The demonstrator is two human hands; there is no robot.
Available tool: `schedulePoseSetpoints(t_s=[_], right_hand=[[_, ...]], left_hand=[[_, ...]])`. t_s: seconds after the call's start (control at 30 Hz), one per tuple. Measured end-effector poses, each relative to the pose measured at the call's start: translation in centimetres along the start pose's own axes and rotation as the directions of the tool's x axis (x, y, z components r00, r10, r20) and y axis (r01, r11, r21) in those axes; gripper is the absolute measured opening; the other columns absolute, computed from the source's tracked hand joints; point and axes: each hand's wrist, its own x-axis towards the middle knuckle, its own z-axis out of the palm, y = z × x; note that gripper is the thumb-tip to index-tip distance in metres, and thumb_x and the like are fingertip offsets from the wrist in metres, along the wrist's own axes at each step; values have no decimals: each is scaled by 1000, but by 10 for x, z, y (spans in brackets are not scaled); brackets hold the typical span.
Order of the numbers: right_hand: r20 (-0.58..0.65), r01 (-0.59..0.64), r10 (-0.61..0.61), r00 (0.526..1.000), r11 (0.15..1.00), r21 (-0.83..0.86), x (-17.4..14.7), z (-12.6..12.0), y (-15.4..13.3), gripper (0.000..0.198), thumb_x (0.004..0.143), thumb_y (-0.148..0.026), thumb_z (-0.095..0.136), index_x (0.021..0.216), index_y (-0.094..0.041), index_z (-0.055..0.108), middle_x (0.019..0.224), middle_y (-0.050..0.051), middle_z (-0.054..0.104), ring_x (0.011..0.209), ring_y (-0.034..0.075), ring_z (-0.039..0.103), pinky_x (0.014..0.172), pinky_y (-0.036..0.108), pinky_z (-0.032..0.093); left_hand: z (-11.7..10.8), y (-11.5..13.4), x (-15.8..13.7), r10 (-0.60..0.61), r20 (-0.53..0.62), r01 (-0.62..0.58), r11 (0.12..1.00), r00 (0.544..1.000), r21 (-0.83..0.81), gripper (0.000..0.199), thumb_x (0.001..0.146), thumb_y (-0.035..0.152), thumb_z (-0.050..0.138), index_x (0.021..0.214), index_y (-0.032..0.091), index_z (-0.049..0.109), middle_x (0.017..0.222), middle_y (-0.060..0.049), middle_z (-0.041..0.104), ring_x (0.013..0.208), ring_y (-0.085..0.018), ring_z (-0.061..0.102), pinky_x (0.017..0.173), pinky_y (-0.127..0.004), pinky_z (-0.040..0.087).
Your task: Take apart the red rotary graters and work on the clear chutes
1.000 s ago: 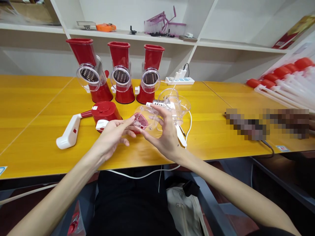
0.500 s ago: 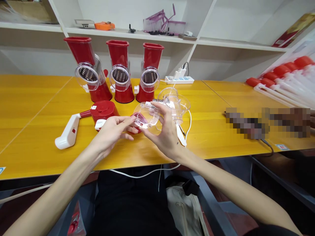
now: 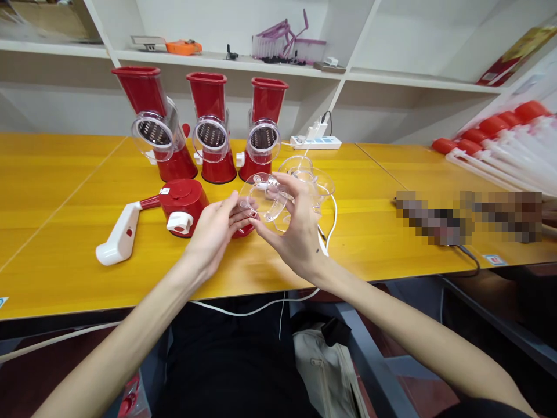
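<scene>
A clear plastic grater housing with a round opening is held up above the table between my two hands. My right hand grips its right side, thumb below and fingers above. At its left edge my left hand has its thumb and fingers closed on the rim, the fingertips partly seen through the clear plastic. Under the housing lies a red piece, mostly hidden. Left of my hands sits a red grater base with a white knob and a crank handle.
Behind stand three red drum graters. More clear plastic parts and a white cable lie right of my hands. A power strip is farther back. Red-capped white pieces fill the far right, near another person's blurred-out hand.
The clear housing has turned in my hands and tilted, its opening now facing differently. My left hand has moved in closer, its fingers now behind the rim. The base's knob shows more.
</scene>
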Motion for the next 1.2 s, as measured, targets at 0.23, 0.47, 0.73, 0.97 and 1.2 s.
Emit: schedulePoseSetpoints(t_s=[0.23, 0.47, 0.73, 0.97, 1.2], right_hand=[[-104, 134, -156, 982, 973, -189, 6, 0, 0, 64, 86, -31, 64, 141, -14, 36, 143, 8, 44, 139, 7, 43, 124, 32, 54], [20, 113, -112, 994, 972, -205, 7, -5, 2, 61, 88, -27, 57, 144, -11, 40, 146, 10, 41, 142, 8, 41, 129, 32, 49], [27, 194, -195, 980, 937, -290, 3, -11, 3, 62, 87, -21, 54, 146, -13, 38, 148, 7, 41, 143, 8, 42, 126, 30, 52], [-18, 274, -299, 954, 894, -355, -5, -9, 10, 68, 87, -19, 53, 150, -11, 28, 156, 9, 34, 150, 9, 37, 126, 31, 54], [19, 218, -219, 976, 950, -224, -13, -17, 10, 67, 93, -24, 51, 155, -14, 28, 158, 8, 31, 157, 6, 31, 136, 27, 46]], left_hand=[[38, -5, 10, -14, -28, 3, 938, 1000, -347, 48, 110, 33, 32, 93, 11, 71, 107, -16, 78, 110, -22, 75, 102, -35, 59], [50, -14, 30, -97, -129, 25, 882, 987, -471, 40, 110, 31, 39, 90, 12, 68, 89, -8, 78, 88, -14, 76, 90, -22, 58], [56, -14, 24, -109, -68, 58, 853, 992, -519, 27, 105, 38, 55, 93, 16, 66, 79, 0, 72, 73, -10, 71, 76, -19, 56], [59, -23, 25, -117, -91, 48, 833, 989, -551, 23, 103, 31, 58, 88, 15, 68, 81, -2, 74, 87, -13, 75, 90, -23, 58], [64, -26, 13, -142, -56, 90, 838, 988, -539, 26, 105, 26, 50, 98, 14, 72, 101, -7, 79, 103, -16, 76, 98, -25, 56]])
